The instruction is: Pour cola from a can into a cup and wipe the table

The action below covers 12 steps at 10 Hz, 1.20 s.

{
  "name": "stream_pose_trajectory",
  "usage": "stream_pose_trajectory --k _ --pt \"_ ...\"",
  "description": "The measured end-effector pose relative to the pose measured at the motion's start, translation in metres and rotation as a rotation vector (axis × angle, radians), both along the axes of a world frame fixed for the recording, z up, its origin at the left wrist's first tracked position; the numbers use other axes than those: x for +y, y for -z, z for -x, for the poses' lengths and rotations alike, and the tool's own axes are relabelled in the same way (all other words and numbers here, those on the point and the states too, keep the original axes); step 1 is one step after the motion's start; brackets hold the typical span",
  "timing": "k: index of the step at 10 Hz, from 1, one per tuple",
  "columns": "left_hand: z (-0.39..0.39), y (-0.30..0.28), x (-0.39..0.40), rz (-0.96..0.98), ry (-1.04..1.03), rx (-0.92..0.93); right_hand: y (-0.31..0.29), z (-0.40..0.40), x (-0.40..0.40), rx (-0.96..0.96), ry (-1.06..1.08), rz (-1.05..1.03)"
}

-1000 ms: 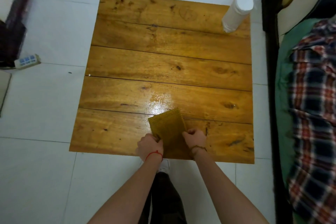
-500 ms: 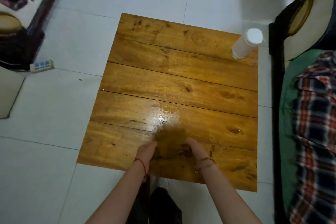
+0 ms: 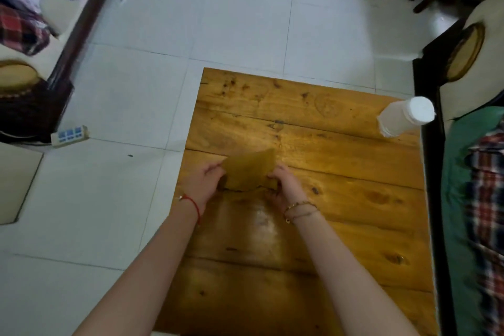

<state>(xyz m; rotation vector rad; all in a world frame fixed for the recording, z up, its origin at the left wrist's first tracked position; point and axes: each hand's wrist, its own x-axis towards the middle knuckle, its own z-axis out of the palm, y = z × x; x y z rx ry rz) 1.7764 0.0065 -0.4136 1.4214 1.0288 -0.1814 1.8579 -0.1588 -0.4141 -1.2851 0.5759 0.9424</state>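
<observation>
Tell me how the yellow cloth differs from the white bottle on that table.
The cloth is mustard yellow, soft and flat; the bottle is white, rigid and upright. The left hand and right hand grip the cloth mid-table; the bottle stands untouched at the far right corner. Both are on the wooden table.

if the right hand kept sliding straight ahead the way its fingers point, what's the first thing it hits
Probably nothing on the table. The right hand, gripping the folded yellow-brown cloth, points up and slightly left across the bare wooden plank table, towards its far edge. The white plastic bottle stands well off to the right of that line.
</observation>
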Motion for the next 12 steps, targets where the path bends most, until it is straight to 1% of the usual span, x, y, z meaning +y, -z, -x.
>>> stream_pose_trajectory --k 1,3,4,5,6,7,8,9,10,12 --pt "-0.051 -0.003 0.049 -0.163 0.049 -0.064 0.001 -0.048 0.052 -0.041 0.026 -0.023" --pt "-0.142 0.012 0.127 -0.364 0.112 -0.142 0.013 -0.135 0.13 -0.156 0.0 0.005" --pt "-0.172 0.029 0.149 -0.427 0.133 -0.157 0.026 -0.162 0.153 -0.249 -0.049 0.094" --pt "-0.182 0.049 0.156 -0.439 0.162 -0.122 0.05 -0.176 0.161 -0.293 -0.178 0.23" --pt "-0.175 0.068 0.152 -0.386 0.173 -0.046 0.068 -0.175 0.161 -0.214 -0.242 0.287" --pt "-0.163 0.079 0.148 -0.301 0.129 -0.013 0.08 -0.166 0.155 -0.226 -0.225 0.335" --pt "-0.152 0.081 0.144 -0.296 0.1 0.004 0.084 -0.161 0.146 -0.307 -0.288 0.42" --pt "-0.144 0.079 0.141 -0.344 0.116 0.019 0.08 -0.156 0.139 -0.431 -0.391 0.517" --pt "-0.133 0.069 0.136 -0.419 0.197 0.013 0.067 -0.148 0.128 -0.594 -0.518 0.648" --pt "-0.095 0.032 0.119 -0.617 0.405 -0.088 0.033 -0.125 0.091 -0.83 -0.735 0.803"
